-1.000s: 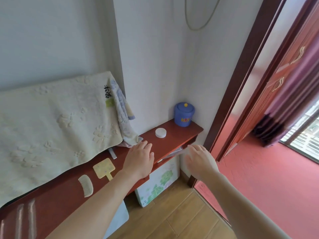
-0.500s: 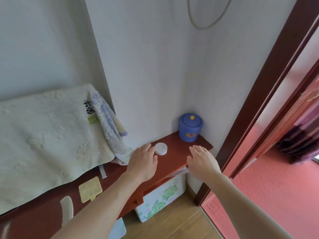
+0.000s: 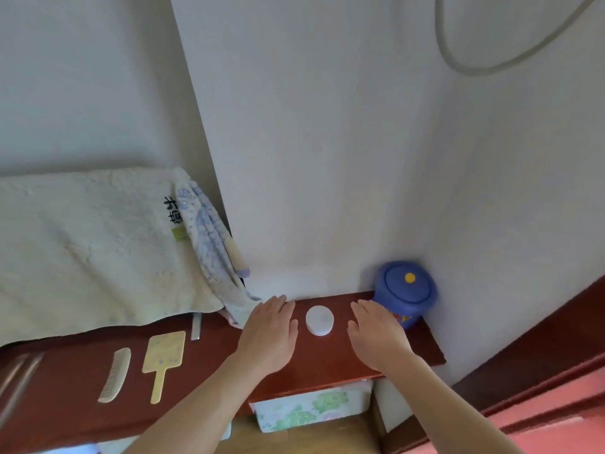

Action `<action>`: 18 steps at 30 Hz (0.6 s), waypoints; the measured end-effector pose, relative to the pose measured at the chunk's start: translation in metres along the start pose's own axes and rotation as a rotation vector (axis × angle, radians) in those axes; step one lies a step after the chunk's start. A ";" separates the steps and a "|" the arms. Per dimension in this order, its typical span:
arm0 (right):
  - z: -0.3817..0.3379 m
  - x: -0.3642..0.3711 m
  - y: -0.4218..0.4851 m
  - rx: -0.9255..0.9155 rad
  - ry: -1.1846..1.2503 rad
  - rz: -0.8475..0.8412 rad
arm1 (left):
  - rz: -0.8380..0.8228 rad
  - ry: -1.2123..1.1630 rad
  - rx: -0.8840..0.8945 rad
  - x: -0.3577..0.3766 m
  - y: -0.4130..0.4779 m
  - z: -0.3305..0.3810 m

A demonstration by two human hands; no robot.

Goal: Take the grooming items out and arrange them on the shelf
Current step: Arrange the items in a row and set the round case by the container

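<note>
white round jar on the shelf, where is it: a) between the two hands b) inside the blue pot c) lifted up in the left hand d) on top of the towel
A: the white round jar stands on the red shelf in the gap between the left hand and the right hand, both flat with fingers straight and neither gripping it.

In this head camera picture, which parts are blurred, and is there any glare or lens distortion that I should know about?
Head view: the blue jar is smeared by motion, while the comb and hand mirror look fairly sharp; pale glare streaks lie on the shelf at far left; the light is soft, with no hard shadows; the wide lens makes the wall corner lean.
</note>
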State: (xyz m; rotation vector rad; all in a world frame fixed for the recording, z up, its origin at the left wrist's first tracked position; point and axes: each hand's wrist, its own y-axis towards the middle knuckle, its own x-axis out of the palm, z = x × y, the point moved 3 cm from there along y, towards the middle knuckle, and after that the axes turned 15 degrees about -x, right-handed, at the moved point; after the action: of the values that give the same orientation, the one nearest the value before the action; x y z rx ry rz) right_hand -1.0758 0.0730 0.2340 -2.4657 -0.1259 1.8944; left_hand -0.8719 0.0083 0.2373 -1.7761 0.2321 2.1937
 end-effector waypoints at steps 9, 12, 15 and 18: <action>0.039 0.029 0.067 -0.089 -0.011 -0.109 | -0.100 -0.008 -0.056 0.051 0.068 -0.005; 0.051 0.044 0.080 -0.110 0.039 -0.139 | -0.163 -0.014 -0.078 0.069 0.078 -0.007; 0.062 0.060 0.096 -0.158 0.060 -0.170 | -0.194 -0.006 -0.083 0.086 0.089 -0.007; 0.074 0.078 0.111 -0.221 0.058 -0.221 | -0.223 0.000 -0.094 0.105 0.097 -0.006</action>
State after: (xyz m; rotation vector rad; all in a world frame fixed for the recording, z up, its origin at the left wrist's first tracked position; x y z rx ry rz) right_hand -1.1220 -0.0328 0.1315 -2.5115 -0.6099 1.8022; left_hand -0.9189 -0.0706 0.1275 -1.7558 -0.0682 2.0761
